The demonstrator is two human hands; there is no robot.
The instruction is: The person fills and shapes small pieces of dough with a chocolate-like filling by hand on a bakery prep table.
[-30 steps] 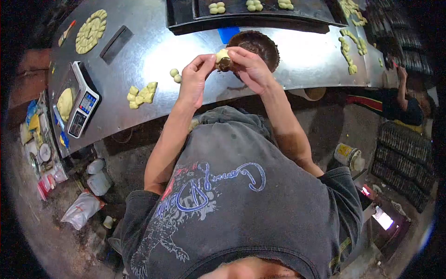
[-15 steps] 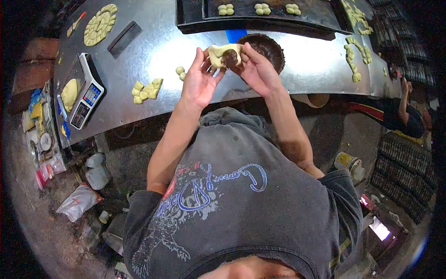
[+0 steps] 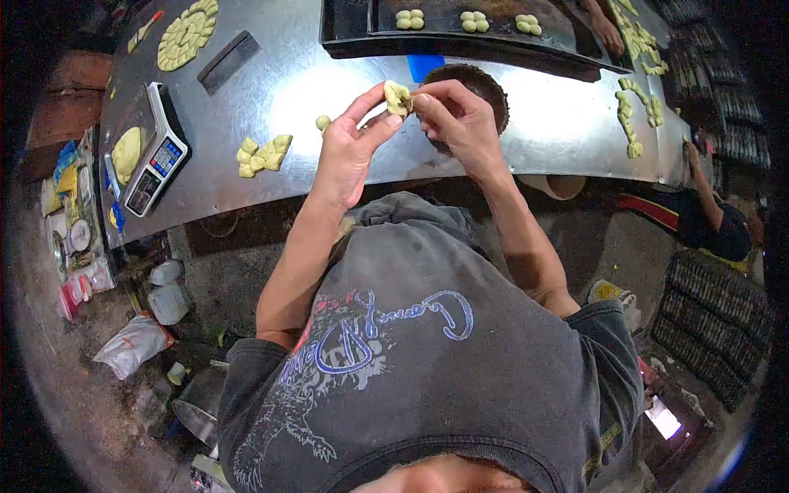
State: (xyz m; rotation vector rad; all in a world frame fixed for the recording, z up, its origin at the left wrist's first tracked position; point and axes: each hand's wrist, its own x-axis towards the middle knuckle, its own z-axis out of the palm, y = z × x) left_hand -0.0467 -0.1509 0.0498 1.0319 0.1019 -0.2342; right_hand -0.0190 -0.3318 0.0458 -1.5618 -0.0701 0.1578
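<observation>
Above the steel table, a small piece of pale yellow dough (image 3: 397,97) is cupped around a dark filling that barely shows. My left hand (image 3: 352,149) holds it from the left, thumb and fingers closed on its side. Thumb and fingertips of my right hand (image 3: 462,123) pinch its right edge. Behind my right hand stands a round bowl (image 3: 485,82) of dark brown stuff, partly covered by the hand. A small dough ball (image 3: 323,123) lies beside my left fingers. Several cut dough pieces (image 3: 265,156) lie further left.
A black baking tray (image 3: 460,45) with clusters of dough balls stands at the back. On the left are a digital scale (image 3: 160,160), a dough lump (image 3: 126,154) and a dark flat bar (image 3: 228,62). Another person's hand (image 3: 606,34) reaches in top right; a second person (image 3: 711,209) is at far right.
The dough was spread open with its dark filling showing; now its edges are drawn up around it. My right fingers have moved to pinch its edge. Another person's hand has appeared by the tray.
</observation>
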